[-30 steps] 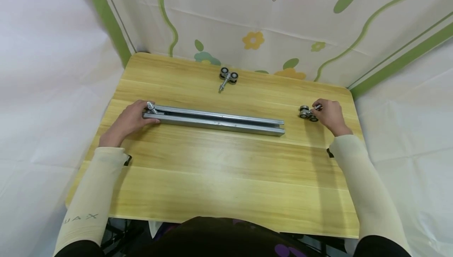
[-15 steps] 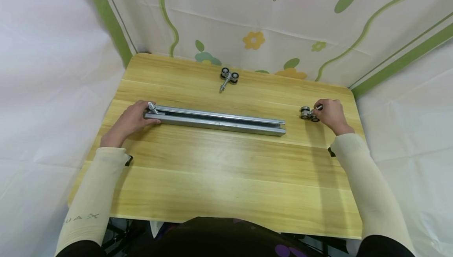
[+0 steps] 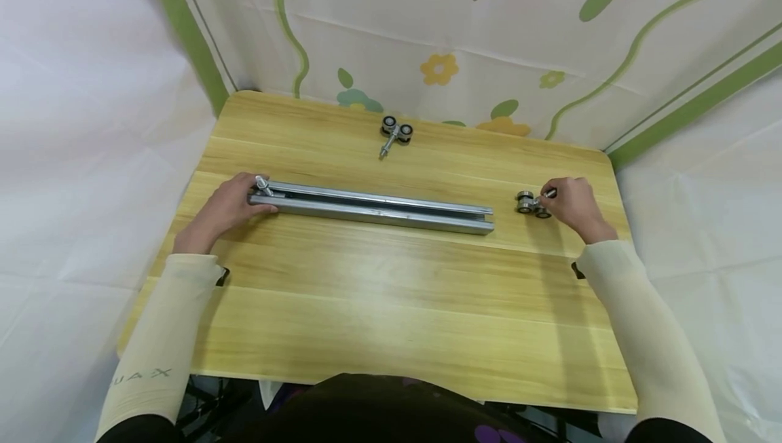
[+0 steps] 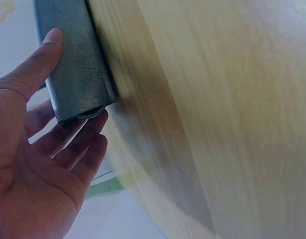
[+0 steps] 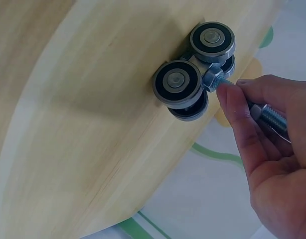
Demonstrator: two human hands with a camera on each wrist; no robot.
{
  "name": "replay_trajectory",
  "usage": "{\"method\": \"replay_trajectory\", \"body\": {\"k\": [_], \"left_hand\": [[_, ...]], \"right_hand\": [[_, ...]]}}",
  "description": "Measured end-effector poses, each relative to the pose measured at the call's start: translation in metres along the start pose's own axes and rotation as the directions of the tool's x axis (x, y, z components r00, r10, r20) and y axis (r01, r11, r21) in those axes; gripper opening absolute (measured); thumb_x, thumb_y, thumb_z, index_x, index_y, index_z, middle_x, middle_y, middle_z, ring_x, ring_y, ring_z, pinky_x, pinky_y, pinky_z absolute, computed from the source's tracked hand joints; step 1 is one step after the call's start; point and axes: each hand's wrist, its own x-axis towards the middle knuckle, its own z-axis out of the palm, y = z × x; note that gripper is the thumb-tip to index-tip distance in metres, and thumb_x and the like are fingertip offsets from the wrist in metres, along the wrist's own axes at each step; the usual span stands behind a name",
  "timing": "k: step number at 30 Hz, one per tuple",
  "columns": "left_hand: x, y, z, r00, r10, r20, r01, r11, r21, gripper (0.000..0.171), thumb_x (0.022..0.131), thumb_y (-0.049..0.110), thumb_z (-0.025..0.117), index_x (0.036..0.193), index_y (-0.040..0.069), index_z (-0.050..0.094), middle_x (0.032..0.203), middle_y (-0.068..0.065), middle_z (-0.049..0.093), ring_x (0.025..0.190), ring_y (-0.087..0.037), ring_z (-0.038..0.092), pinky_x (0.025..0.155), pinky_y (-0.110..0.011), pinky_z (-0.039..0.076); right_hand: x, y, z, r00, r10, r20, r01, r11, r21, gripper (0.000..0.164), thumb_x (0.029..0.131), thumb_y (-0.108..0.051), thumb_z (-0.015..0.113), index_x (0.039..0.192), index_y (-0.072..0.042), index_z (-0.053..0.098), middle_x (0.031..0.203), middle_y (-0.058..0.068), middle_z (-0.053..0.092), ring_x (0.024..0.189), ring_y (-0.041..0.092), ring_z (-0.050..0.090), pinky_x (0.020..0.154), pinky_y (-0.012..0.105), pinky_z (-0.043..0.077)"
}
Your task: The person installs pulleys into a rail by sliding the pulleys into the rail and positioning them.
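A steel track rail [image 3: 366, 209] with a slot along its top lies across the table. My left hand [image 3: 222, 212] grips its left end, the thumb on the near wall and the fingers around the far side and end, as the left wrist view shows. A bolt [image 3: 263, 185] sticks up out of the slot beside that hand. To the right of the rail, my right hand [image 3: 574, 205] pinches the threaded bolt of a roller trolley [image 5: 178, 82] between thumb and fingers. The trolley's several wheels face the rail's right end, with a gap between them.
Another roller trolley [image 3: 396, 132] lies near the back of the wooden table [image 3: 379, 307], its bolt pointing toward me. A white sheet with printed flowers [image 3: 391, 29] hangs behind the table, and plain white sheets stand at both sides.
My right hand has shifted slightly toward me with the roller trolley, which has come closer in line with the rail. The left hand and the rail stay in place.
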Motion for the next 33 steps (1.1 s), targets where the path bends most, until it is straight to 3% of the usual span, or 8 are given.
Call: {"method": "replay_trajectory", "body": {"k": [12,21,33], "left_hand": [[-0.004,-0.001,-0.002,1.000,-0.006,-0.006,0.006,1.000,-0.004,0.073,0.094,0.028,0.084,0.147,-0.010,0.052,0.145,-0.039,0.051,0.136,-0.058,0.046,0.112,-0.071,0.038],[-0.003,0.000,-0.003,1.000,0.006,-0.005,-0.006,1.000,0.000,0.072,0.094,0.026,0.084,0.146,-0.011,0.052,0.144,-0.039,0.052,0.136,-0.057,0.047,0.112,-0.071,0.038],[0.001,0.000,-0.002,1.000,0.005,-0.004,-0.005,1.000,-0.006,0.073,0.093,0.028,0.085,0.146,-0.010,0.052,0.143,-0.039,0.053,0.134,-0.057,0.048,0.111,-0.070,0.039]], "right_hand": [[-0.019,-0.029,0.004,0.990,-0.135,-0.044,0.135,0.991,0.002,0.014,0.095,-0.005,0.078,0.098,0.008,0.077,0.083,0.023,0.076,0.058,0.022,0.069,0.058,0.046,0.062],[-0.025,-0.051,0.009,0.985,-0.172,-0.030,0.173,0.985,0.017,0.011,0.095,-0.006,0.078,0.096,0.006,0.078,0.082,0.019,0.077,0.058,0.018,0.068,0.058,0.045,0.061],[-0.026,-0.061,0.024,0.974,-0.219,-0.061,0.222,0.974,0.046,0.006,0.093,-0.002,0.078,0.094,0.004,0.079,0.081,0.017,0.077,0.058,0.017,0.069,0.058,0.043,0.061]]}}
